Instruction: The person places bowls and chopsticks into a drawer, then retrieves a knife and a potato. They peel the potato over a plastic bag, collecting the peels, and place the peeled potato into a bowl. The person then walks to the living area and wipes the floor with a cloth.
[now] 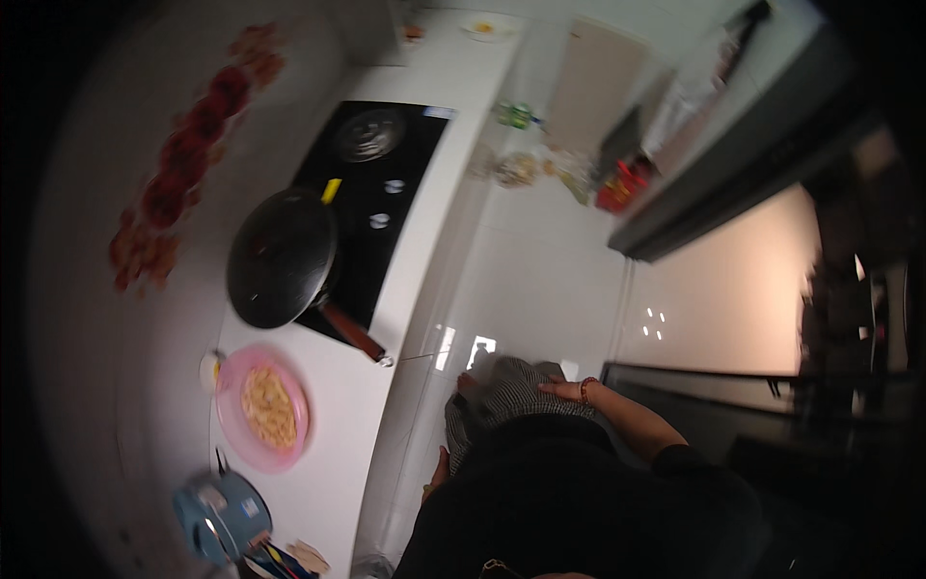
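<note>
My right hand (563, 389), with a red bead bracelet on its wrist, rests against the striped trousers (514, 391). Nothing shows in its extended fingers. At my other side, my left hand (440, 465) hangs by the trousers close to the counter front, partly hidden by my dark top. Left of me on the white counter (336, 405), a pink plastic basin (298, 441) holds pale yellow cut pieces of food. Beyond it a dark wok (278, 260) sits on the black cooktop (362, 268), its wooden handle pointing towards the counter edge.
A blue-grey pot-like appliance (224, 517) stands at the near counter end. On the far end lies a plate (488, 27) with something yellow. Green bottles (517, 114), bags and a red package (622, 187) sit on the tiled floor ahead. A dark door frame (723, 159) rises at right.
</note>
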Motion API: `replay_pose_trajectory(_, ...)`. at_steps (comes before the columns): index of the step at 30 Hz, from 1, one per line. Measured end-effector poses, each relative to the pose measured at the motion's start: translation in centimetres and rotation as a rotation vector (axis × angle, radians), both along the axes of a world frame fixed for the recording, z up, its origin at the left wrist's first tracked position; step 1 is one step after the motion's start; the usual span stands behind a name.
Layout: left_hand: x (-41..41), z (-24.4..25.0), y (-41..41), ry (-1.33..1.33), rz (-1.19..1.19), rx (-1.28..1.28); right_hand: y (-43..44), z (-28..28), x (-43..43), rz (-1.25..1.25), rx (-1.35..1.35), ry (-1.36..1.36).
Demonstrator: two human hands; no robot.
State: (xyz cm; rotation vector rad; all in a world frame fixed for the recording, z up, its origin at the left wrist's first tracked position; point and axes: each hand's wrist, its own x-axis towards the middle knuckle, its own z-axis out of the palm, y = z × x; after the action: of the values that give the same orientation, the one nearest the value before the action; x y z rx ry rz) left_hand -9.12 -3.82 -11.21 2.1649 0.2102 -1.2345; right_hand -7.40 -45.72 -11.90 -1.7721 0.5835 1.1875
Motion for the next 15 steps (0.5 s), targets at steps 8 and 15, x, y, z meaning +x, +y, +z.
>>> replay_pose_trajectory(8,9.9,0.3,-0.7,0.06,-0.278,0.105,1.9,5.6,-3.5,-0.549,-0.163,0.201)
replay_pose_trajectory(15,16.9,-0.8,-8.4,0.025,-0.503,0.159,-2.5,2.6,-6.6,-0.622,-0.175,0.223)
